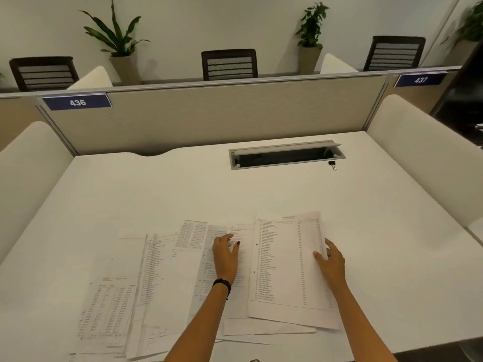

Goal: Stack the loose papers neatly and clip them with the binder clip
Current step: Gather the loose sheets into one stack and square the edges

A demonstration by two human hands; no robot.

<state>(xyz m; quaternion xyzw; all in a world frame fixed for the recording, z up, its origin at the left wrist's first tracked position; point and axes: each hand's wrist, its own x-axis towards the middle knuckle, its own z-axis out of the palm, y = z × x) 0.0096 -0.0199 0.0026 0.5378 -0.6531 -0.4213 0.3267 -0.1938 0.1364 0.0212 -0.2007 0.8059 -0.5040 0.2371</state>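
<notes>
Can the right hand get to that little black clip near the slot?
Probably yes, with a stretch: only bare desk lies between the right hand and the binder clip, though it must first release the sheet.

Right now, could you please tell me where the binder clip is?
In the head view, the binder clip lies far right on the desk, beside the right end of the cable slot.

1. Papers: white, with black printed rows and tables.
2. Desk: plain white.
3. Clip: black, with silver handles.
4. Partition: beige, with a faint weave.
5. Labels: navy with white digits.
6. Chairs: black, with grey mesh in horizontal bands.
7. Plants: green, in beige pots.
8. Wristband: black.
</notes>
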